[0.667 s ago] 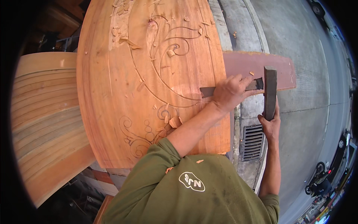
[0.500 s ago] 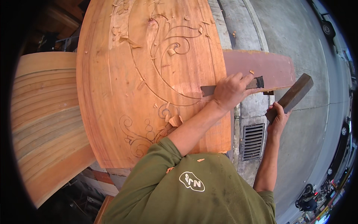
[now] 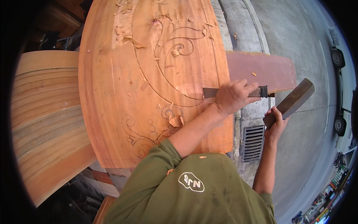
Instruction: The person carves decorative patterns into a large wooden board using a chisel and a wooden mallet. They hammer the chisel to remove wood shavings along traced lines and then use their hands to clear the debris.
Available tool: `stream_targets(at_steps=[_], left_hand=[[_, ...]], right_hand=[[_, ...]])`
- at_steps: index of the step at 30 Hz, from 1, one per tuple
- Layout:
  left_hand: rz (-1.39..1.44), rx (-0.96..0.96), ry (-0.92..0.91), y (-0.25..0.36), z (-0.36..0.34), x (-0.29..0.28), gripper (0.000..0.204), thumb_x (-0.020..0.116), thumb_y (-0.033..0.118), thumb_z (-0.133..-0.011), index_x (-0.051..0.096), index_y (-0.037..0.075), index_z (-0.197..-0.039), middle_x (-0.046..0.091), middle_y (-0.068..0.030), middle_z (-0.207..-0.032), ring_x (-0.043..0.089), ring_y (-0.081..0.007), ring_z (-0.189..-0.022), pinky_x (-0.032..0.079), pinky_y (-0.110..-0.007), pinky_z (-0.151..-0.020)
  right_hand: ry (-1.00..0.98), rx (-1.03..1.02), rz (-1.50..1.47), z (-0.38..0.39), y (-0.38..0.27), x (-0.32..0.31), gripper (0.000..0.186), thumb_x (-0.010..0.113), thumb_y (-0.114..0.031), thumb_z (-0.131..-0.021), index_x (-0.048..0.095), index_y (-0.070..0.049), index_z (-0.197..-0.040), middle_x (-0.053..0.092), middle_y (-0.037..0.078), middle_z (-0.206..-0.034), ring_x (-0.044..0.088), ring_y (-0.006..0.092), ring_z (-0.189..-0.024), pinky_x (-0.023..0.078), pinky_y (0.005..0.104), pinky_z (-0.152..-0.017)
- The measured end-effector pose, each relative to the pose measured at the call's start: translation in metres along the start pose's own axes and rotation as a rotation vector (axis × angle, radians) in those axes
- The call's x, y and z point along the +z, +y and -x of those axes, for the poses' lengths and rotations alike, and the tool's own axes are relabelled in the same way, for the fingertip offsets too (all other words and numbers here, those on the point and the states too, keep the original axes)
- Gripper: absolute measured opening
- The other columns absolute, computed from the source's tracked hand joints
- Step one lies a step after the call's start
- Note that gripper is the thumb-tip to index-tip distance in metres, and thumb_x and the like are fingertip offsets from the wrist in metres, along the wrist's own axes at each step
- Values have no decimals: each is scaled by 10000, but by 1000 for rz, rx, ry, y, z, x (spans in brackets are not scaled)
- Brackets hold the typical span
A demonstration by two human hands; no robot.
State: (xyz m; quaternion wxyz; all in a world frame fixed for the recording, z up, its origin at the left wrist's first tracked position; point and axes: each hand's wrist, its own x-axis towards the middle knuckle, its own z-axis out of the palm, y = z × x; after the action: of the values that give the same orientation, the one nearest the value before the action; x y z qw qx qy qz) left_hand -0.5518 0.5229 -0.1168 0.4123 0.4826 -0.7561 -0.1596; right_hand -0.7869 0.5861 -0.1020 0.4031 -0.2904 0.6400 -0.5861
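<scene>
My left hand point(image 3: 234, 96) is closed around a chisel point(image 3: 210, 92), whose flat dark blade rests on a carved wooden panel point(image 3: 100, 86). Black wrapping covers the end of the chisel's handle, which sticks out to the right of my fist. My right hand point(image 3: 276, 123) grips a dark rectangular wooden mallet block point(image 3: 298, 96) by its lower end, tilted up to the right and apart from the chisel. Scrolls and curling stems are cut or drawn on the panel. The blade's edge meets the lower end of a long curved groove.
Wood shavings point(image 3: 175, 121) lie across the panel. A reddish-brown plank point(image 3: 257, 67) juts out from under its right edge. Ribbed wooden boards point(image 3: 48, 115) stand at the left. A drain grate point(image 3: 253, 142) is set in the concrete floor; a white vehicle point(image 3: 345, 127) is at far right.
The mallet block has dipped slightly and leans further over to the right. My left hand and the chisel have shifted a little rightward and down in the picture, as has the panel.
</scene>
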Motion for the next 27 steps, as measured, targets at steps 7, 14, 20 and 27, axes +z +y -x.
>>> stream_targets(at_steps=[7, 14, 20, 27], left_hand=[[33, 38, -15, 2, 4, 8, 527, 911, 496, -800, 797, 171, -1198, 634, -40, -808, 720, -241, -726, 598, -380, -620], [78, -27, 24, 5, -2, 3, 507, 923, 472, -793, 794, 174, -1182, 641, -42, -807, 725, -247, -724, 600, -386, -618], [15, -66, -20, 1, -4, 0, 488, 920, 473, -806, 798, 188, -1184, 644, -40, -810, 725, -250, -724, 597, -392, -625], [40, -39, -17, -4, 0, 3, 505, 917, 474, -810, 793, 192, -1211, 649, -34, -814, 728, -241, -737, 605, -384, -637]], right_hand=[[-108, -69, 48, 0, -19, -5, 370, 736, -45, -952, 532, -39, -1261, 661, 89, -954, 678, 185, -786, 577, 342, -731], [-24, -64, -90, 5, -18, 6, 396, 750, -43, -921, 540, -31, -1257, 674, 97, -973, 688, 192, -801, 585, 341, -752], [-268, -52, 478, 18, 12, -23, 806, 739, 56, -856, 480, -73, -1608, 646, 25, -995, 636, 125, -848, 550, 292, -770], [-230, -3, 461, 34, 13, 4, 813, 768, -10, -843, 472, -65, -1598, 671, 42, -1005, 657, 138, -883, 556, 310, -798]])
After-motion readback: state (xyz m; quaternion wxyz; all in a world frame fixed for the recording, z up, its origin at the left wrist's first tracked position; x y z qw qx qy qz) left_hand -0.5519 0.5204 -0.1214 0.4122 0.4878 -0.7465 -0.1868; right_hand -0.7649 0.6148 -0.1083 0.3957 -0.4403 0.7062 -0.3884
